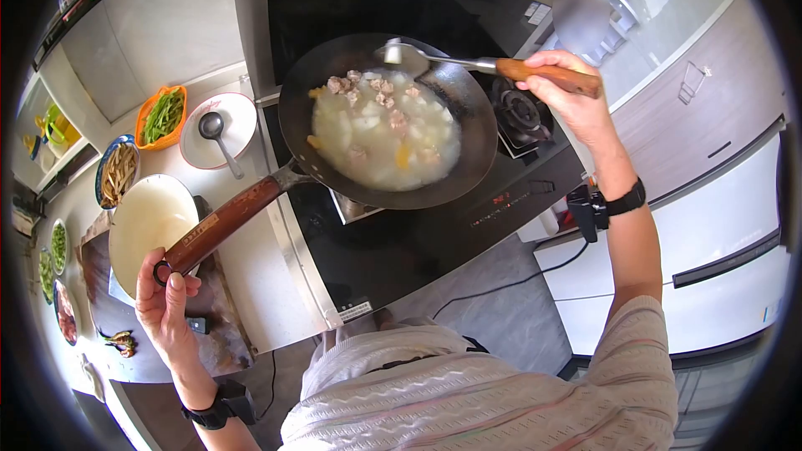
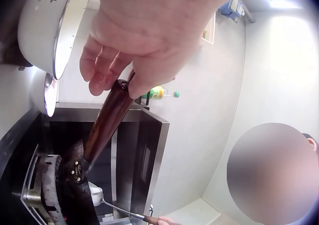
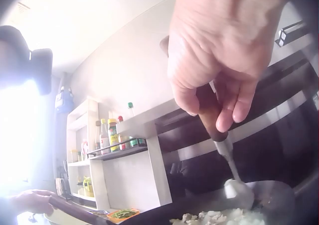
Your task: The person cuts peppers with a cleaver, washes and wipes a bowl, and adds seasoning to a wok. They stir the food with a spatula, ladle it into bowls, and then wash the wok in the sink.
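While left hand (image 1: pixel 170 313) pinches wok handle (image 1: pixel 230 221), right hand (image 1: pixel 575 96) grips spatula (image 1: pixel 503 68). Likely stirring, blade (image 1: pixel 408 59) contact unclear; next calls for sweeping soup (image 1: pixel 376 144)

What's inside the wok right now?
The wok holds cloudy liquid, pale pieces, pinkish-brown lumps that look like meat, and a few yellow bits; the spatula reaches over its far side. The wok's bottom and anything sunk in the liquid are hidden.

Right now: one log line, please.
left hand: holds brown wooden handle | right hand: grips wooden-handled metal utensil | dark round metal wok: cloudy broth, meat chunks
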{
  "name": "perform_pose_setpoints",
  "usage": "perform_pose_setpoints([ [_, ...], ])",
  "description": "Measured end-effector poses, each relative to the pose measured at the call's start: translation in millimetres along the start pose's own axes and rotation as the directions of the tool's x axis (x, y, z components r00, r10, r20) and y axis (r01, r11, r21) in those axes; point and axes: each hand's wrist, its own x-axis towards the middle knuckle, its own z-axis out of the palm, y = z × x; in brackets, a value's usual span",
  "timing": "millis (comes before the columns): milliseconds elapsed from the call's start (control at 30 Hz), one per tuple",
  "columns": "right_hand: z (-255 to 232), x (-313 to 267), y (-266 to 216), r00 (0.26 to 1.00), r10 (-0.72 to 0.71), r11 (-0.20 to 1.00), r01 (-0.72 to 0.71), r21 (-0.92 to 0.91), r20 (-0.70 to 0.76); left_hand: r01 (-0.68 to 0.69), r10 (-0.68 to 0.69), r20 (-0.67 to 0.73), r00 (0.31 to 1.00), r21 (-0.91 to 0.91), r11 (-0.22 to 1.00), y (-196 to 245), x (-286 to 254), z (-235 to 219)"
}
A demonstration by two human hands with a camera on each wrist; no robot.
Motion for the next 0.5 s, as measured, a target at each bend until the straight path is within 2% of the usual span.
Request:
perform_pose_setpoints([
  [100,16.6,4.2,-2.6,0.996,0.007,1.000,-0.008,0.015,0.084,0.010,-0.010,-0.005,1.000,0.006,1.000,0.8,-0.5,0.5],
  [200,27.3,3.9,-19.5,0.964,-0.084,0.975,0.132,-0.177,0.253,0.008,-0.008,-0.010,1.000,0.010,1.000,1.2,0.0,0.8],
  [233,27.7,2.3,-23.1,0.964,-0.084,0.975,0.131,-0.178,0.253,-0.002,0.002,-0.006,1.000,0.007,1.000,1.1,0.4,1.0],
  [300,28.9,-0.9,-29.6,0.913,-0.166,0.958,0.240,-0.159,0.374,0.000,0.000,-0.003,1.000,0.001,1.000,1.5,0.9,1.3],
  [333,27.7,-1.8,-34.7,0.902,-0.160,0.948,0.254,-0.192,0.400,0.002,-0.002,-0.002,1.000,-0.004,1.000,1.9,0.7,1.0],
  [433,25.0,-2.7,-47.0,0.906,-0.167,0.945,0.259,-0.199,0.388,0.010,-0.010,-0.009,1.000,-0.008,1.000,1.5,0.4,1.0],
  [500,26.0,-0.8,-59.0,0.935,-0.203,0.954,0.255,-0.156,0.289,0.012,-0.012,-0.007,1.000,-0.007,1.000,1.7,0.4,0.5],
])
